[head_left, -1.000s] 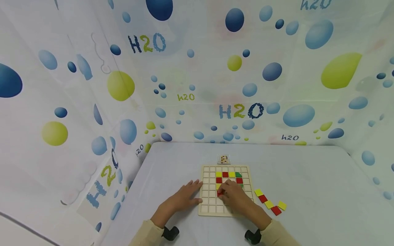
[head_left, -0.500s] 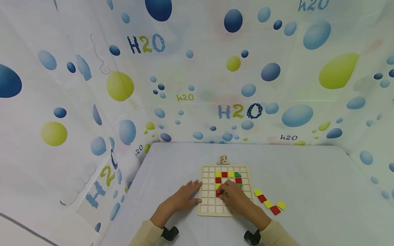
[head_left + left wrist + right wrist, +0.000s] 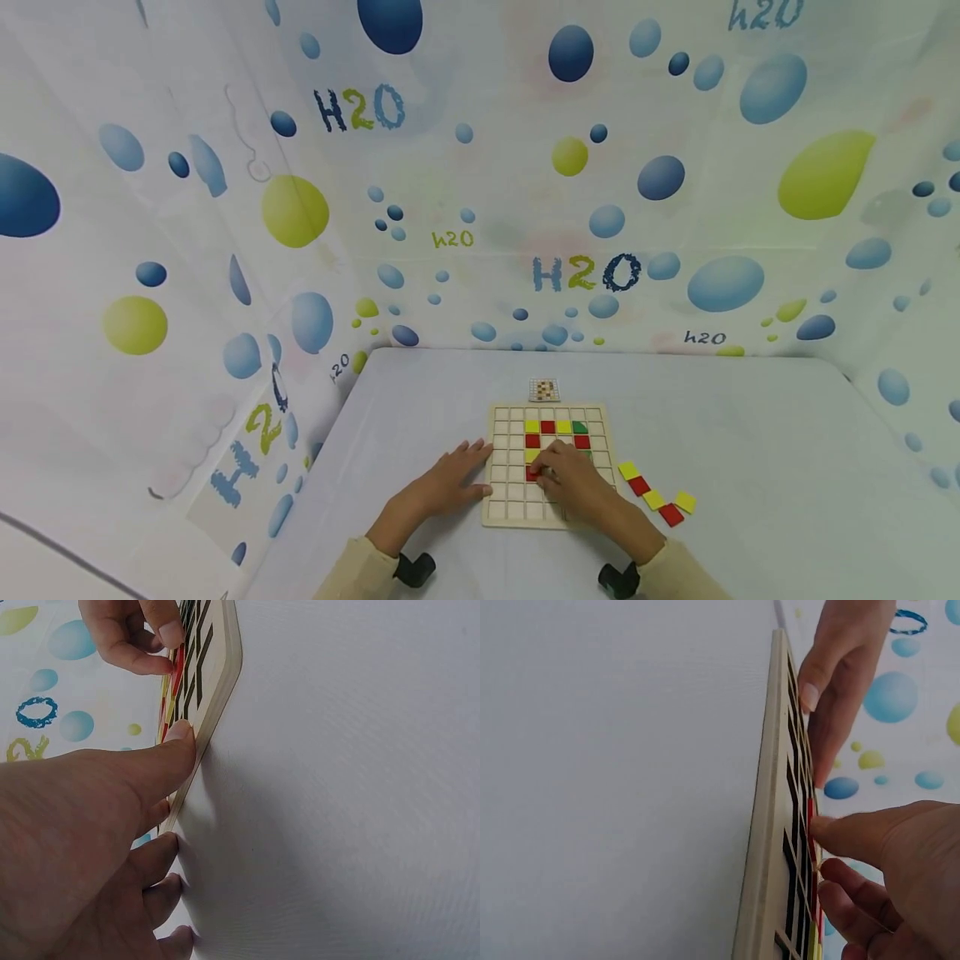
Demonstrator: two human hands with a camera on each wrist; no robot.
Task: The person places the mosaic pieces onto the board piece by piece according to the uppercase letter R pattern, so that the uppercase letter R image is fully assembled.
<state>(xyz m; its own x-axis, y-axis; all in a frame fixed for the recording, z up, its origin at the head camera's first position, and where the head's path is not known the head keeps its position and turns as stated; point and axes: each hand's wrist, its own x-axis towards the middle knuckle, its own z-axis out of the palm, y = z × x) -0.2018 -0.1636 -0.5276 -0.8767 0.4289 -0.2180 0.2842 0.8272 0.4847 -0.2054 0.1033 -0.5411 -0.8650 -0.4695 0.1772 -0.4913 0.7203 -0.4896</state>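
A wooden grid board [image 3: 517, 510] lies on the white-covered table, with red, yellow and green tiles set in some of its squares. My left hand [image 3: 453, 477] rests at the board's left edge, fingers extended; in the left wrist view its thumb lies on the rim. Over the middle of the board, my right hand [image 3: 576, 482] has thumb and fingertips at a red tile [image 3: 530, 474], lowest in the left column of tiles. The right wrist view shows the thumb against this red tile [image 3: 811, 816], other fingers curled close by. My right hand hides several squares.
Loose yellow and red tiles, among them a red tile [image 3: 671, 515], lie in a slanting line to the right of the board. Beyond its far edge is a small pattern card [image 3: 544, 390]. A printed curtain [image 3: 495, 167] stands behind the table.
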